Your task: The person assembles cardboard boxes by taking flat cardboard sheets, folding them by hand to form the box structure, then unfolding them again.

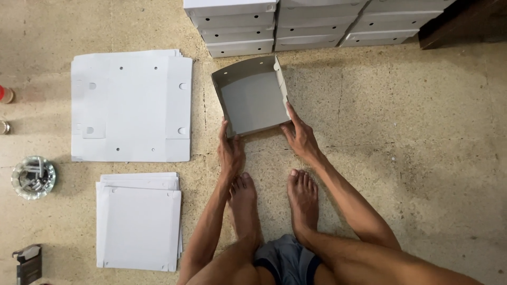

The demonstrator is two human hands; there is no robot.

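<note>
Person squats barefoot on a speckled concrete floor, camera looking straight down over knees and 2 feet. Both hands work a half-folded grey cardboard box lying on the floor just ahead of the feet, upper middle of the view, 3 walls standing, the near side toward the person open. Left hand sits at the box's near left corner, fingers curled and pinching the bottom end of the left wall. Right hand is at the near right corner, fingers stretched out and spread, index tip pressed against the right wall, palm down close to the floor; not wrapped around anything. Box is slightly rotated, its far corner pointing toward a stack of finished white boxes lined along the floor's top edge, 3 columns visible, not touching the grey box. Left of the box, near but apart, a pile of flat white punched blanks lies unfolded. Below that pile, toward the floor's bottom left, a smaller pile of flat white sheets. At the left edge a glass ashtray with stubs in it, and a small dark pack in the bottom left corner. Dark wooden furniture in the top right corner.
</note>
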